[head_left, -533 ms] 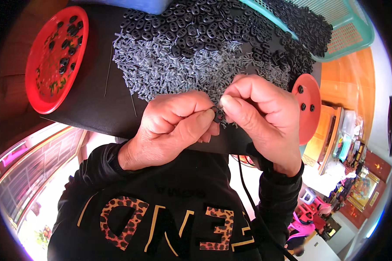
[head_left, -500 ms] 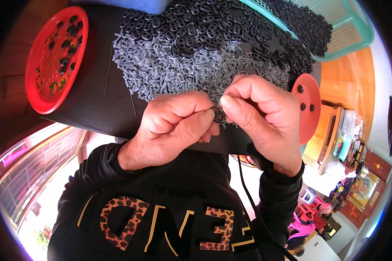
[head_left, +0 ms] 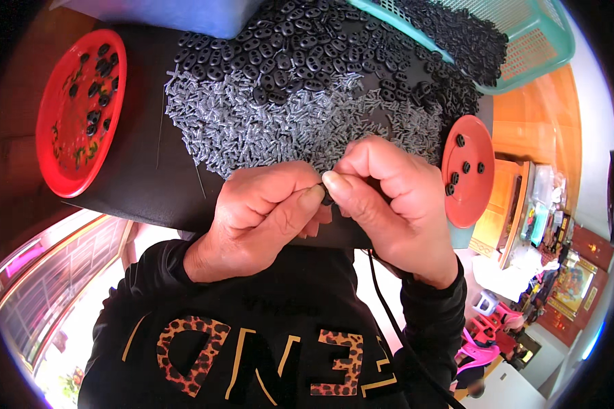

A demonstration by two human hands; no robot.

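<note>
My left hand [head_left: 259,218] and my right hand [head_left: 389,198] meet thumb to thumb at the near edge of a black board [head_left: 136,157]. Between the fingertips they pinch one small black piece [head_left: 327,198], mostly hidden by the thumbs. Just beyond the hands lies a heap of small grey pins [head_left: 252,123]. Behind it is a pile of black oval two-hole pieces [head_left: 300,48].
A red plate [head_left: 82,109] with several black pieces sits at the left. A smaller red lid [head_left: 469,170] with several black pieces lies at the right. A teal basket [head_left: 525,48] at the back right holds more black pieces. A black cord [head_left: 389,307] hangs below my right wrist.
</note>
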